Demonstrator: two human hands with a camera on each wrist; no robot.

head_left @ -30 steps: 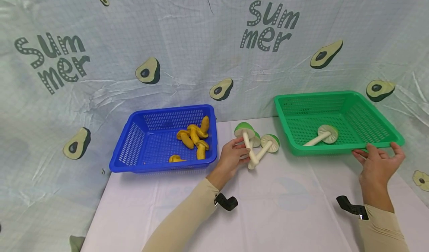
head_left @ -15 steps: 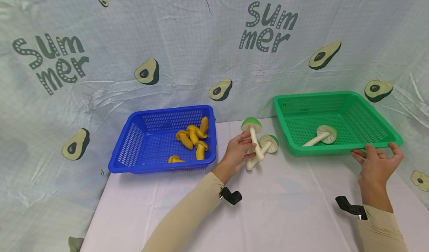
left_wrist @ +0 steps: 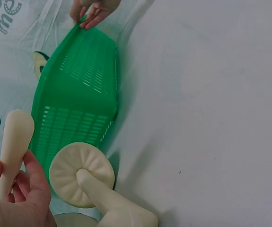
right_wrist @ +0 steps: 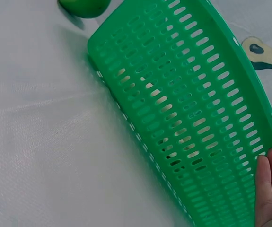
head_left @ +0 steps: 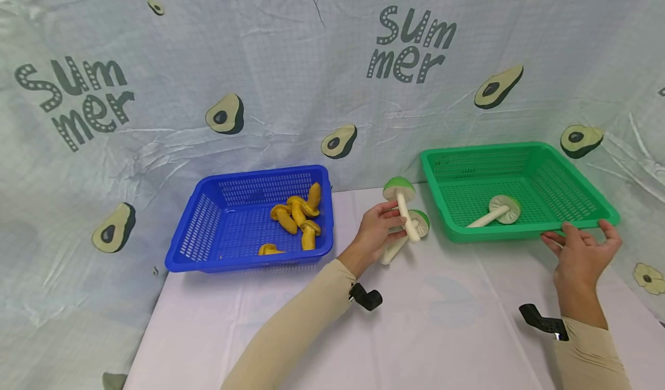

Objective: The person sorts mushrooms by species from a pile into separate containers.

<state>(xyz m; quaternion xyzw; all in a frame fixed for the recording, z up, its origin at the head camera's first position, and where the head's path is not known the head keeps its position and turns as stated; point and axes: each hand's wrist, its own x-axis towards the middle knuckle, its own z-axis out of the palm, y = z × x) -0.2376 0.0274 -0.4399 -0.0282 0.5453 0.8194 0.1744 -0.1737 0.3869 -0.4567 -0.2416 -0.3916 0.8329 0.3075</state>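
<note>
My left hand [head_left: 376,234] pinches the white stem of a green-capped toy mushroom [head_left: 399,190], held cap up above the table. Its pale stem [left_wrist: 17,135] also shows between thumb and fingers in the left wrist view. Just behind and below it lies another green-capped mushroom [head_left: 422,222], partly covered by the hand. A further pale rounded part [left_wrist: 76,220] is cut off at the bottom of the left wrist view. My right hand [head_left: 583,257] grips the front rim of the green basket [head_left: 499,235] near its right corner. One green-capped mushroom [head_left: 505,209] lies inside that basket.
To the left stands a blue basket [head_left: 244,265] with several yellow-brown mushrooms [head_left: 309,235] toward its right side. Both baskets sit at the back of the white-covered table [head_left: 447,332], against a printed cloth backdrop [head_left: 291,90].
My left hand has moved right with the mushroom, lifting it away from the others toward the green basket. The right hand stays on the green basket's rim.
</note>
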